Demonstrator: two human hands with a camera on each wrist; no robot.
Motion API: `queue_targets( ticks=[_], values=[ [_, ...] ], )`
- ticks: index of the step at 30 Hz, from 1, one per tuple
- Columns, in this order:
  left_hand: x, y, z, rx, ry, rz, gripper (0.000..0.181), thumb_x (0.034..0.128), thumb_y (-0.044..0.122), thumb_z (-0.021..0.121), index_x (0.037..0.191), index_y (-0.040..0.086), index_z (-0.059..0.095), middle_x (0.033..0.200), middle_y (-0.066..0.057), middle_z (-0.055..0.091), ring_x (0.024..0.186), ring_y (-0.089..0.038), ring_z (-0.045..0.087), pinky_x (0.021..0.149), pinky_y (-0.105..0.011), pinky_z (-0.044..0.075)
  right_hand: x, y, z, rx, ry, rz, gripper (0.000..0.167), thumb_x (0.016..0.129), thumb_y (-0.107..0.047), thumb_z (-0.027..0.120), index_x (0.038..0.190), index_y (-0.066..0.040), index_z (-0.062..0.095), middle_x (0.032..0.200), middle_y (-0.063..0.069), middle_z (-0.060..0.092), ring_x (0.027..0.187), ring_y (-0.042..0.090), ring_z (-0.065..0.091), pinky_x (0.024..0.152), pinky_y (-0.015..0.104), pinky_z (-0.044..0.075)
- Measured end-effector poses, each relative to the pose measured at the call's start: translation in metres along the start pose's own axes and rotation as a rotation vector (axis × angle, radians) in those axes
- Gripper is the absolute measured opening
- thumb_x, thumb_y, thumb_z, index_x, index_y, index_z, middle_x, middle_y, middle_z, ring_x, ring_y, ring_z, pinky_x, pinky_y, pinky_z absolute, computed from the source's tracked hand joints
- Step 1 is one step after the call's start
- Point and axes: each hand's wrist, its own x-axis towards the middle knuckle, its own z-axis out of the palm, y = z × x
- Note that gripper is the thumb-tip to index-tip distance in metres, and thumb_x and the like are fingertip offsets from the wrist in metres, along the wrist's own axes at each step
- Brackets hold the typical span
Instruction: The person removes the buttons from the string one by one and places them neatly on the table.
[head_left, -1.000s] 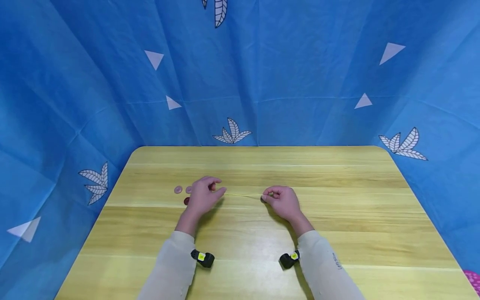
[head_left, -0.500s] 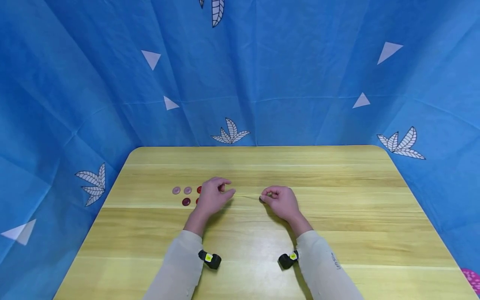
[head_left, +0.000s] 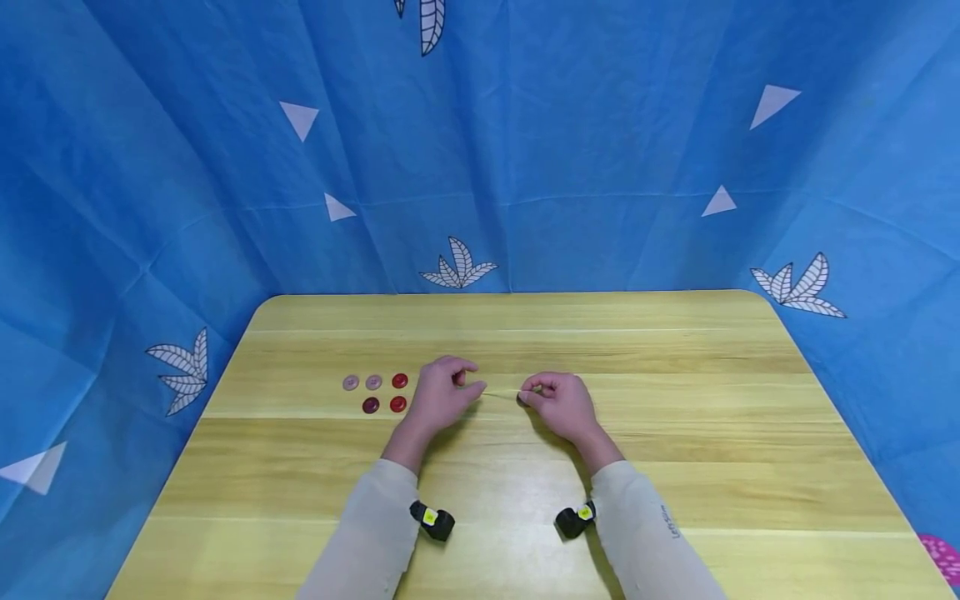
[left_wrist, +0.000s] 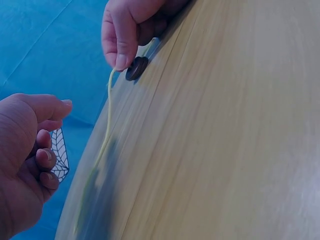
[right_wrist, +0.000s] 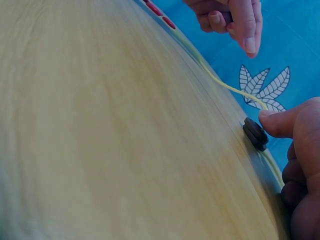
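Observation:
My right hand (head_left: 561,404) pinches a thin yellow cord (left_wrist: 109,115) between thumb and forefinger. A small stack of dark buttons (right_wrist: 256,134) is threaded on the cord, just under that pinch and close to the tabletop. From there the cord droops toward the left and lies along the wood. My left hand (head_left: 441,398) hovers to the left of it, thumb and forefinger apart and the other fingers loosely curled. Nothing shows between its fingers, and both wrist views show it apart from the cord.
On the wooden table (head_left: 675,500), left of my left hand, lie two pale pink buttons (head_left: 373,382), two red buttons (head_left: 399,381) and one dark red button (head_left: 371,405). A blue patterned curtain (head_left: 600,150) hangs behind the table's far edge.
My left hand has moved right along the cord toward my right hand, uncovering the red buttons. The right hand keeps its pinch almost in place.

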Motion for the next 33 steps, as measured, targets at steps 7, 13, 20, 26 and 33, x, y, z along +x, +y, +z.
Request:
queue_targets(
  ticks=[7,13,20,26,33],
  values=[
    [0.003,0.0,0.009,-0.012,-0.01,0.019,0.025,0.0853,0.012,0.08,0.106,0.001,0.074,0.072,-0.002,0.05,0.068,-0.019,0.049,0.074,-0.035,0.05,0.001,-0.002,0.0,-0.018,-0.003,-0.003,0.009,0.089,-0.015,0.077,0.082,-0.021,0.077,0.047,-0.006,0.038,0.043,0.008,0.03,0.053,0.031,0.034],
    [0.002,-0.001,0.02,0.01,-0.05,0.024,0.023,0.0859,0.014,0.08,0.106,0.003,0.075,0.072,-0.001,0.05,0.067,-0.016,0.048,0.07,-0.033,0.047,0.001,-0.001,0.0,-0.021,0.01,-0.012,0.01,0.089,-0.015,0.076,0.081,-0.021,0.077,0.047,-0.005,0.038,0.044,0.01,0.03,0.052,0.03,0.033],
    [0.002,0.001,0.029,0.023,-0.081,0.043,0.021,0.0864,0.013,0.079,0.105,0.004,0.075,0.071,0.0,0.05,0.066,-0.015,0.046,0.068,-0.032,0.046,-0.001,0.0,0.0,0.002,0.02,-0.012,0.01,0.088,-0.015,0.077,0.08,-0.021,0.077,0.047,-0.004,0.037,0.044,0.01,0.03,0.053,0.03,0.032],
    [0.003,0.002,0.035,0.042,-0.091,0.056,0.02,0.0863,0.013,0.08,0.104,0.006,0.076,0.07,0.002,0.051,0.064,-0.013,0.047,0.065,-0.03,0.046,-0.002,-0.002,-0.001,0.005,0.017,-0.011,0.009,0.088,-0.014,0.077,0.08,-0.019,0.077,0.046,-0.005,0.037,0.042,0.006,0.029,0.052,0.03,0.032],
    [0.005,0.006,0.042,0.081,-0.101,0.088,0.017,0.0863,0.011,0.079,0.102,0.005,0.076,0.067,0.003,0.049,0.063,-0.012,0.046,0.065,-0.03,0.045,-0.002,-0.002,-0.001,0.012,0.021,-0.011,0.01,0.087,-0.013,0.078,0.08,-0.02,0.077,0.047,-0.005,0.038,0.043,0.007,0.029,0.052,0.028,0.031]
  ],
)
